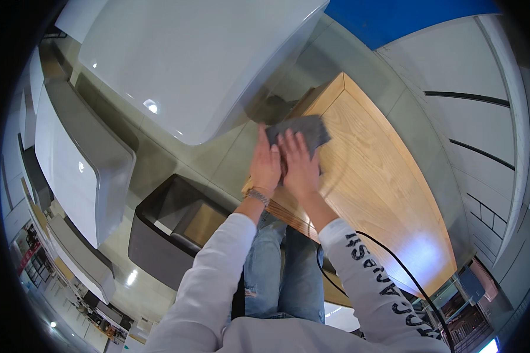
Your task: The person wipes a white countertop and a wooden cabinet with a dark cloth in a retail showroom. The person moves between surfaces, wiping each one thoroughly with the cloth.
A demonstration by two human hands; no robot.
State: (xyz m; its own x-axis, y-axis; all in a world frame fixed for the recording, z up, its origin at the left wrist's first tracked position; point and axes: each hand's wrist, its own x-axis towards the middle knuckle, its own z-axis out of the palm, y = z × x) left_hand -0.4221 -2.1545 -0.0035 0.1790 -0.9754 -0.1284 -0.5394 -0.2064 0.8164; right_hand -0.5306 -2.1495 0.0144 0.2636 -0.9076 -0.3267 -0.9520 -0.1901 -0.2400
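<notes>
A folded dark grey cloth (312,130) lies at the left edge of a light wooden tabletop (374,170). My left hand (266,165), with a metal bracelet at the wrist, holds the cloth's left side, its thumb against the fabric. Over the cloth's middle rests my right hand (299,165), fingers curved down on it and slightly apart. The two hands are side by side, nearly touching. Some of the fabric is hidden under the fingers and palms.
A thin black cable (394,270) runs over the table's near part, by my right sleeve. Left of my legs stands a dark open box-like seat or bin (176,229). Large glossy white tables (200,53) stand ahead and left. White cabinets (471,112) line the right.
</notes>
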